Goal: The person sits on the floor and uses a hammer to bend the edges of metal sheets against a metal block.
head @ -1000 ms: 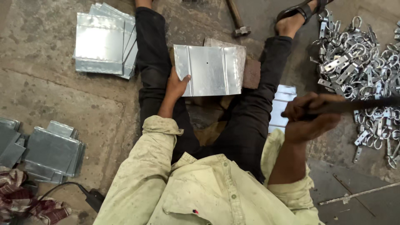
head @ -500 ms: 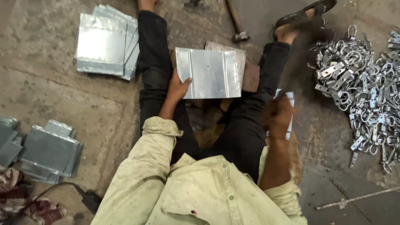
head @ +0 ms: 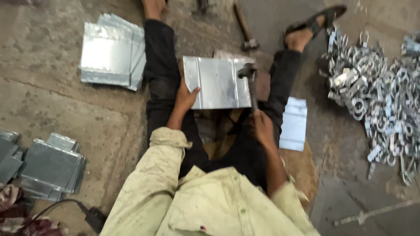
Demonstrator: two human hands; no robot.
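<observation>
I sit on the floor with my legs apart, and a shiny metal sheet with two folded ridges lies between them on a block. My left hand holds the sheet down at its near left corner. My right hand grips the handle of a hammer. The hammer's head rests on the sheet's upper right part.
A stack of similar metal sheets lies at the upper left, and folded sheets at the lower left. A heap of metal clamps is at the right. A second hammer lies ahead. One flat sheet is beside my right leg.
My right hand has swung the hammer down from the raised position at the right onto the sheet. My left hand has stayed on the sheet.
</observation>
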